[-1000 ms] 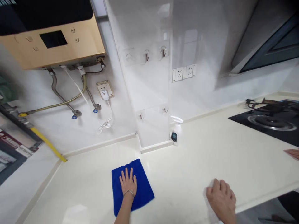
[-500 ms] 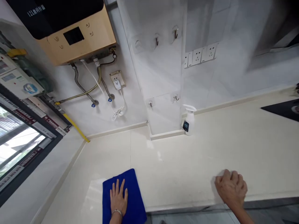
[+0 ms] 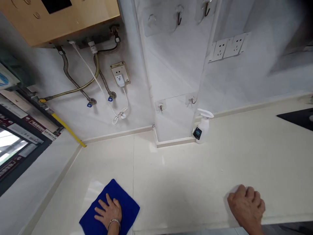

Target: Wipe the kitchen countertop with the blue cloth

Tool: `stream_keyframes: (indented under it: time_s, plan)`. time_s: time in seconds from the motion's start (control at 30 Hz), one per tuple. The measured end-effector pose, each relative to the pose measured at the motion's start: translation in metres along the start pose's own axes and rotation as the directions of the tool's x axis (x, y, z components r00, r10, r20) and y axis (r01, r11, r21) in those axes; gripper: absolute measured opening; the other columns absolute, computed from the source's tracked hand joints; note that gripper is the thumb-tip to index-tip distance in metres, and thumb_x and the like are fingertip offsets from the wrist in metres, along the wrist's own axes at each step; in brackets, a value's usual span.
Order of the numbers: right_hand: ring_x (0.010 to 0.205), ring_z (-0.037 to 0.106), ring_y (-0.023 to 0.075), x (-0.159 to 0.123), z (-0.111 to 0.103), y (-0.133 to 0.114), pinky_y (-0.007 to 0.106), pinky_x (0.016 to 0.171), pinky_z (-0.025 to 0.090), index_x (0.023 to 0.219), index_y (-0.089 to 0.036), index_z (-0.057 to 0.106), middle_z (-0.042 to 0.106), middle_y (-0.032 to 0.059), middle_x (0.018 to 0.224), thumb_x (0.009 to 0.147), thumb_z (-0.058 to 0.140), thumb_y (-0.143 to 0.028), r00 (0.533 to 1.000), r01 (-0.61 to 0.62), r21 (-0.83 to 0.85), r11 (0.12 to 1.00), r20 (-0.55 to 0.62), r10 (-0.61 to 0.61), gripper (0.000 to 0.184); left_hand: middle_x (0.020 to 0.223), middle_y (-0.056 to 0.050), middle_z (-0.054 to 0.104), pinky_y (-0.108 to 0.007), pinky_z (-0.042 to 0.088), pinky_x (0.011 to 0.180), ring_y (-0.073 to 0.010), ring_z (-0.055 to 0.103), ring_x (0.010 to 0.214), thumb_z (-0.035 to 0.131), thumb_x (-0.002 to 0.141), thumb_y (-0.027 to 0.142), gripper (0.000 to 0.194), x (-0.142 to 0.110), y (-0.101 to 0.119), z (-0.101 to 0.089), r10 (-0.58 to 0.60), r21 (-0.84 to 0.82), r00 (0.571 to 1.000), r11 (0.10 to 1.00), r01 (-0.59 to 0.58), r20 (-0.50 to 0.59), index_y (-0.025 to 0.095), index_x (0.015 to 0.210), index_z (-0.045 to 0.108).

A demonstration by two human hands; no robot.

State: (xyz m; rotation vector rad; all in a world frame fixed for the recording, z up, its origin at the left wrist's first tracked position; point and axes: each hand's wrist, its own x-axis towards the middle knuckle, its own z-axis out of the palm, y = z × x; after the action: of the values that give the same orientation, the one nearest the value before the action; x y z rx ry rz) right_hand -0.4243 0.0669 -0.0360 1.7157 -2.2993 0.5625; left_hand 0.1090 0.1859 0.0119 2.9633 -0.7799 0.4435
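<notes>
A blue cloth (image 3: 128,204) lies flat on the cream countertop (image 3: 181,182) at the lower left, turned so that a corner points at the wall. Pressed onto it is my left hand (image 3: 109,212), palm down with fingers spread, a bracelet at the wrist. Off to the right, my right hand (image 3: 246,205) rests as a fist on the counter near its front edge. Nothing shows in its curled fingers. A white spray bottle (image 3: 203,129) with a dark label stands against the wall, between the hands and farther back.
On the left wall hangs a gold water heater (image 3: 73,23), with hoses and a plugged-in adapter (image 3: 119,80) below it. A yellow pipe (image 3: 68,129) meets the counter in the left corner. Clear hooks (image 3: 160,106) stick to the pillar. A dark flat object (image 3: 299,118) lies at the far right.
My left hand has slid the cloth leftward and turned it, with the fingers now pointing up and left. My right fist stays on the counter. The view has moved closer to the wall.
</notes>
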Motion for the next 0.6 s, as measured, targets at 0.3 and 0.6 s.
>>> stream_keyframes:
  time_s: [0.3, 0.6]
  plan:
    - [0.137, 0.036, 0.0442, 0.000, 0.011, 0.003, 0.064, 0.106, 0.036, 0.131, -0.008, 0.047, 0.049, 0.0276, 0.136, 0.079, 0.035, -0.040, 0.997, -0.065, 0.023, 0.998, 0.041, 0.064, 0.062, 0.156, -0.021, 0.036, -0.067, 0.026, 0.114, -0.0462, 0.026, 0.145, 0.031, 0.096, 0.033, 0.054, 0.031, 0.115, 0.012, 0.331, -0.008, 0.943, 0.944, -0.331, 0.022, 0.020, 0.148, 0.039]
    - [0.142, 0.033, 0.0426, 0.004, 0.012, 0.002, 0.062, 0.115, 0.033, 0.137, -0.006, 0.045, 0.043, 0.0244, 0.147, 0.084, 0.020, -0.049, 0.951, -0.243, 0.017, 0.970, 0.200, 0.235, 0.073, 0.160, -0.020, 0.028, -0.071, 0.016, 0.116, -0.0479, 0.018, 0.147, 0.037, 0.094, 0.034, 0.057, 0.071, 0.249, 0.008, 0.530, -0.223, 0.846, 0.833, -0.506, 0.063, 0.023, 0.149, 0.035]
